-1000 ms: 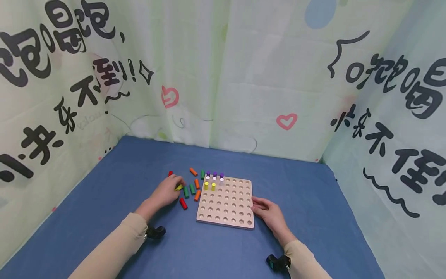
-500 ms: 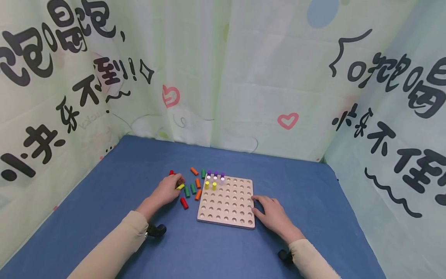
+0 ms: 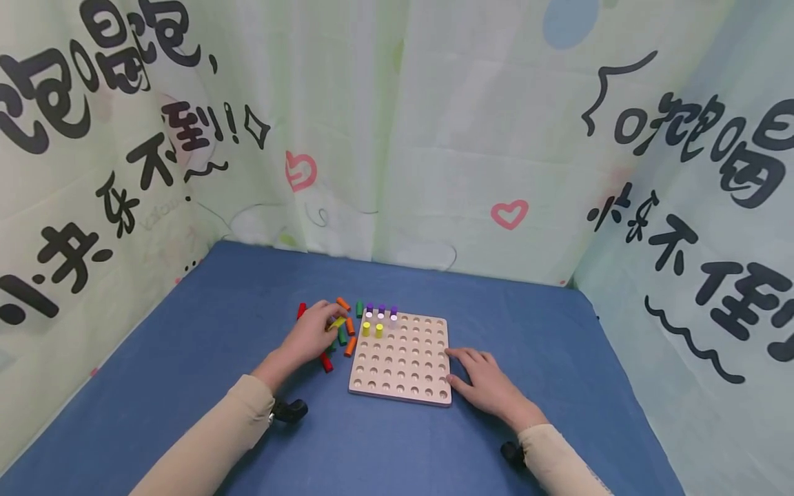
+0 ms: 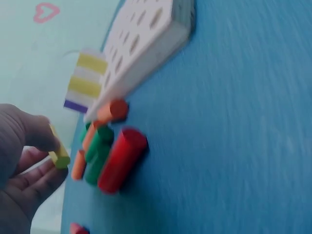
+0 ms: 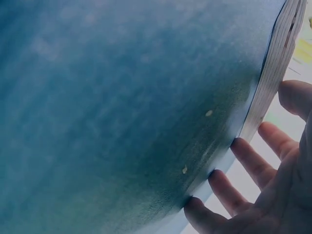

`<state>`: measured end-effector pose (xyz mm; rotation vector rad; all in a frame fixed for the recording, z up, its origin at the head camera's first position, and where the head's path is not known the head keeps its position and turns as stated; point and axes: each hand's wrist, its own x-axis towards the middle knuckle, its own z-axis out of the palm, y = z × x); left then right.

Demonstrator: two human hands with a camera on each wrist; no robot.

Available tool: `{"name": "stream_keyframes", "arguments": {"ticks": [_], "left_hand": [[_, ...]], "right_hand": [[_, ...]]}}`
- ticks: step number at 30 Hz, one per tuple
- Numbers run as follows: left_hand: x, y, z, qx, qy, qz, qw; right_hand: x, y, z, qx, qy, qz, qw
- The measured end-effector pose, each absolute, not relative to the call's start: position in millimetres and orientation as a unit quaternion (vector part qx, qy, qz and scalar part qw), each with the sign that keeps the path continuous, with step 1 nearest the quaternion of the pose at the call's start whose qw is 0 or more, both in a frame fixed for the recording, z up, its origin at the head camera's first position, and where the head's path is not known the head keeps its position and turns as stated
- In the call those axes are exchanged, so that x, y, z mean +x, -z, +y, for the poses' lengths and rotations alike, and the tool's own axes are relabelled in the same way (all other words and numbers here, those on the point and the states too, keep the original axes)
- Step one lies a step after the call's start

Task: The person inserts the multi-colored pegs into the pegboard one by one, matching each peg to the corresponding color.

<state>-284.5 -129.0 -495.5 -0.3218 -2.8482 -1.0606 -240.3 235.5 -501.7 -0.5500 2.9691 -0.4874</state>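
My left hand (image 3: 310,335) pinches a yellow peg (image 4: 60,155) between thumb and fingers, held above the loose pegs left of the board. The wooden pegboard (image 3: 400,365) lies flat, with rows of round holes. In its far left corner stand two yellow pegs (image 3: 379,331), with white-topped pegs (image 3: 393,319) and purple pegs (image 3: 393,310) in the rows behind. Fingers spread, my right hand (image 3: 493,389) touches the board's right edge with thumb and fingertips; the right wrist view shows them against the board's side (image 5: 273,68).
Loose orange pegs (image 3: 350,346), green pegs (image 3: 342,336) and red pegs (image 3: 326,362) lie left of the board on the blue cloth (image 3: 397,448). Another red peg (image 3: 301,310) is beyond my left hand. A printed curtain (image 3: 434,138) closes off the back and both sides.
My left hand has moved right with the yellow peg, over the green pegs toward the board. The right hand's fingers have spread a little along the board's edge.
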Motion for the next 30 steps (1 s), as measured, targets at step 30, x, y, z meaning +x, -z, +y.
{"name": "stream_keyframes", "arguments": {"ticks": [30], "left_hand": [[-294.7,490.6,-52.7,-0.247,0.396,-0.88,0.089]], "right_hand": [[-248.3,499.4,241.2,-0.17,0.176,0.968,0.06]]}}
